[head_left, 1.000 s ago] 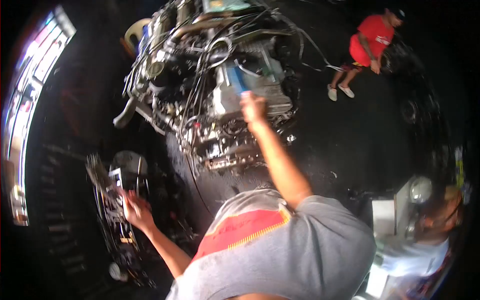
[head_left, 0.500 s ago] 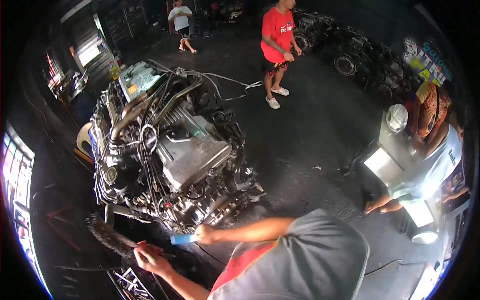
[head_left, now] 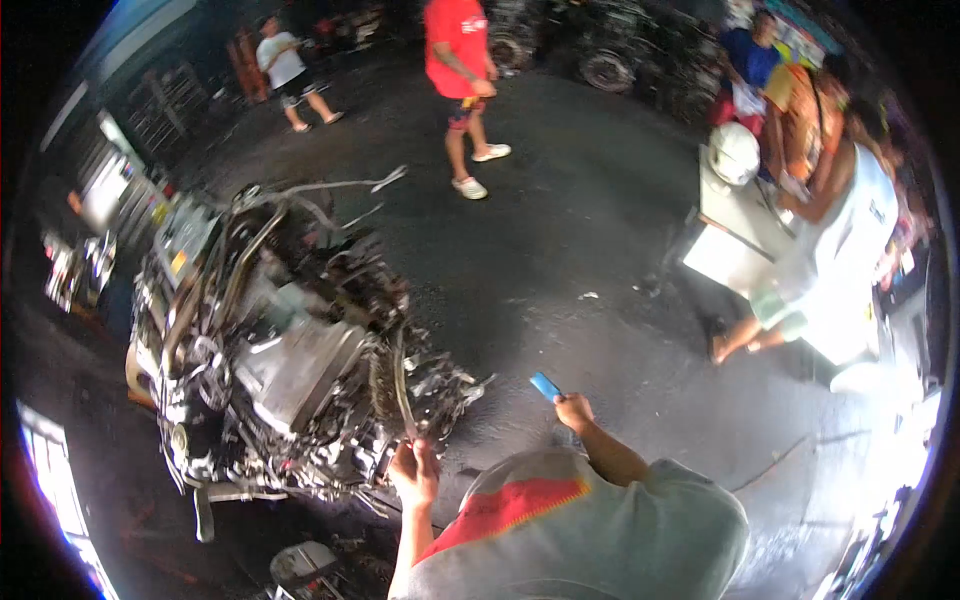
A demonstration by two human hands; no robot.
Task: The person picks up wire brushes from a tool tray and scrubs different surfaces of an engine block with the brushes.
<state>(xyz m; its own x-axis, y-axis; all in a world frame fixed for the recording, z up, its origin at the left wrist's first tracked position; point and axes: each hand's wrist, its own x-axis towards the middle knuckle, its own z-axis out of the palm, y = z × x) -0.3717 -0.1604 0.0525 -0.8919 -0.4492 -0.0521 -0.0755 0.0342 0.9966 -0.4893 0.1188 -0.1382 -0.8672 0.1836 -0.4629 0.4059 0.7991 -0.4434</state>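
My left hand [head_left: 415,472] is closed around the handle of a long brush [head_left: 384,385] with dark bristles. The brush points up over the near right side of a large greasy engine [head_left: 310,365]. Whether its bristles touch the engine is not clear. Out to the right, over the floor, my right hand [head_left: 574,411] grips a flat blue object [head_left: 545,386] whose kind I cannot make out. Hoses, pipes and wires cover the engine around its grey top cover.
A person in a red shirt [head_left: 460,50] stands beyond the engine, and another in white [head_left: 282,62] is further back. Several people gather on the right at a table [head_left: 735,260] with a white round object [head_left: 734,153]. More engines [head_left: 610,70] line the back.
My view has turned right. The brush has swung from the engine's near left side to its near right side. My right hand has carried the blue object away from the engine, to the right.
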